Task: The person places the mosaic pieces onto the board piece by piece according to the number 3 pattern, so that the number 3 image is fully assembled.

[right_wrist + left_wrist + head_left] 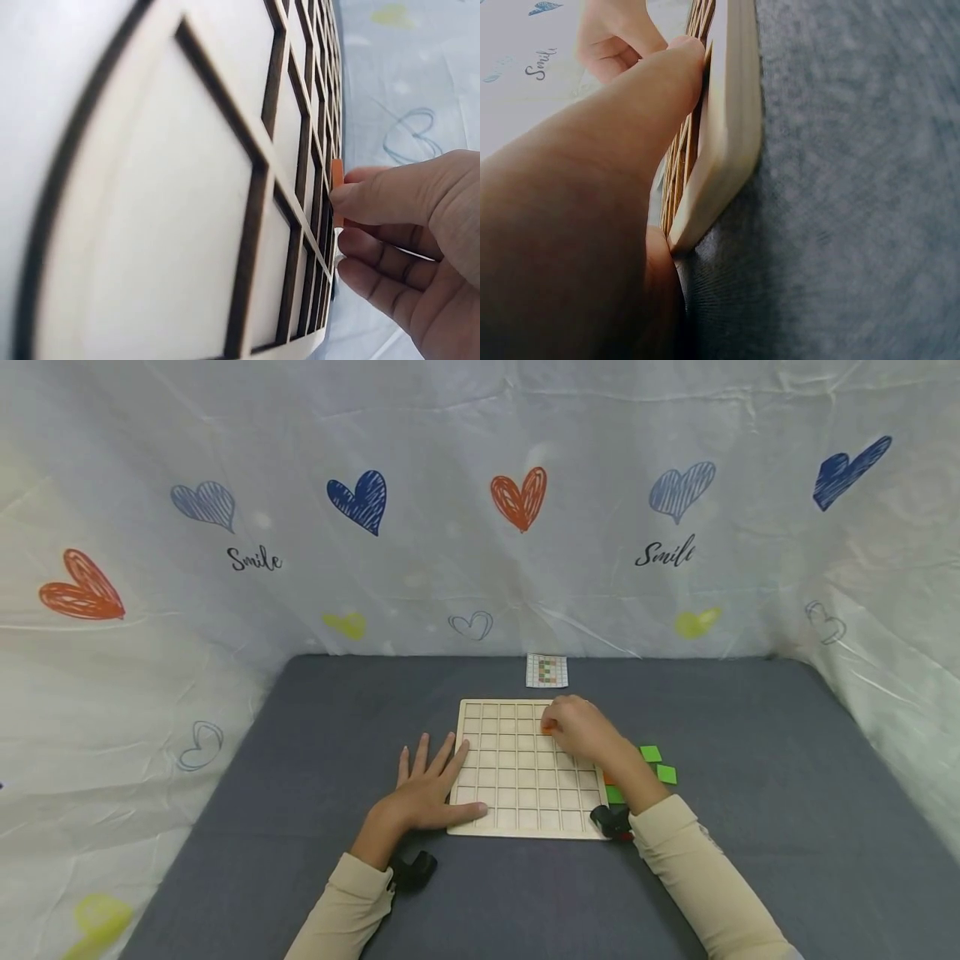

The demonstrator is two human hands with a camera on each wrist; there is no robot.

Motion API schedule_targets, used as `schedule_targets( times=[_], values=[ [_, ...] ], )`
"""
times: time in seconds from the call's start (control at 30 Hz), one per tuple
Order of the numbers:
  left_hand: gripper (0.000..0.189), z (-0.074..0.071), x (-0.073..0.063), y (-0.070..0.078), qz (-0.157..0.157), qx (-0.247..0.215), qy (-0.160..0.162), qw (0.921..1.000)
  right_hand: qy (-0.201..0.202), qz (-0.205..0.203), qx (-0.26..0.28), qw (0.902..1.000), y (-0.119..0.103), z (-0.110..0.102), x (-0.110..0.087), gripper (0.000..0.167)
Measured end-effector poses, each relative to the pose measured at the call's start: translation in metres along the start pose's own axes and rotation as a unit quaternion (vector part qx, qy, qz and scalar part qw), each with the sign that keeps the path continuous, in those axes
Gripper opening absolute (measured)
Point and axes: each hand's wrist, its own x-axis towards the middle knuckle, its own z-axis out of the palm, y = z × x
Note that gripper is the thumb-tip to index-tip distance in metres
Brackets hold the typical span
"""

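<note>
A pale wooden grid board [517, 777] with square recesses lies flat on the dark grey table. Over its upper right part, my right hand [581, 728] pinches a thin orange tile [337, 180] between thumb and fingers, held edge-on at the grid in the right wrist view. My left hand [427, 795] is spread at the board's left side, thumb and a fingertip resting on its border. In the left wrist view the left thumb [675, 71] lies on the board's rim [735, 97].
Green tiles [667, 774] and a partly hidden orange tile [609, 779] lie right of the board, near the right forearm. A small printed card with a coloured grid pattern [547, 672] lies behind the board. A white curtain with hearts [420, 560] hangs behind the table.
</note>
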Motion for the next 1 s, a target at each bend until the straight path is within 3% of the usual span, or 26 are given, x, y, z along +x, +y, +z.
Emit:
schedule_targets(
  times=[0.33,0.47,0.63,0.77,0.9,1.0],
  values=[
    [0.108,-0.001,0.000,0.000,-0.002,-0.002,-0.004,1.0000,0.002,0.026,-0.009,0.9996,-0.010,0.005,0.006,0.020],
    [0.108,0.001,0.001,-0.001,0.000,-0.002,0.003,1.0000,0.007,0.008,-0.014,0.9998,-0.016,0.007,0.005,0.018],
    [0.108,0.002,0.001,0.000,0.006,-0.003,0.007,1.0000,-0.027,0.001,0.055,0.9981,-0.020,-0.004,-0.015,0.017],
    [0.109,0.000,0.000,0.002,0.012,-0.005,0.012,0.9998,-0.047,0.030,0.085,0.9948,-0.004,-0.028,-0.036,0.024],
    [0.109,-0.002,-0.001,0.002,0.012,-0.008,0.015,0.9998,-0.058,0.110,0.027,0.9919,0.019,-0.049,-0.050,0.021],
    [0.109,-0.001,-0.001,0.002,0.006,-0.002,0.005,1.0000,-0.094,0.149,-0.001,0.9843,0.031,-0.055,-0.057,0.021]
  ],
)
